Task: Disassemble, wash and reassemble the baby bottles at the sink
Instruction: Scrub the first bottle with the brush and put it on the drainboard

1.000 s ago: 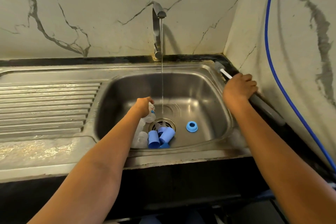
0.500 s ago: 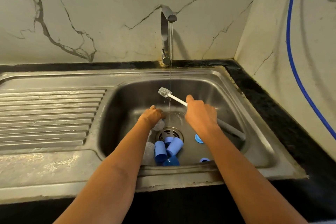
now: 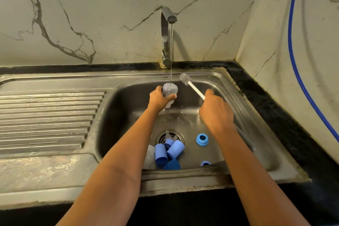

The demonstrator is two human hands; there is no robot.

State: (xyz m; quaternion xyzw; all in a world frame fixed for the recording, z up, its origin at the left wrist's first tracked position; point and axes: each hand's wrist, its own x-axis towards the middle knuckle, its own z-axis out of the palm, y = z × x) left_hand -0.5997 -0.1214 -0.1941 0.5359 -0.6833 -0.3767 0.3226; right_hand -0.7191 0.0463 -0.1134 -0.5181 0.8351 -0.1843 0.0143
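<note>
My left hand [image 3: 159, 99] grips a clear bottle body [image 3: 170, 90] and holds it under the thin water stream from the tap [image 3: 166, 36]. My right hand [image 3: 216, 111] grips the handle of a white bottle brush [image 3: 190, 84], whose grey bristle head points up and left, just right of the bottle. In the steel sink [image 3: 244, 115], by the drain, lie blue caps [image 3: 169, 152], a clear bottle [image 3: 149, 156], a clear teat [image 3: 167, 134] and a blue collar ring [image 3: 202, 139]. Another blue ring [image 3: 205, 163] shows at the front wall.
A ribbed steel drainboard [image 3: 47, 119] lies left of the basin. A blue hose [image 3: 297, 64] hangs down the right marble wall. A black counter strip [image 3: 278, 115] runs behind and right of the sink.
My right hand took the brush from the right rim and carried it over the basin. My left hand lifted the bottle from the sink floor up into the stream.
</note>
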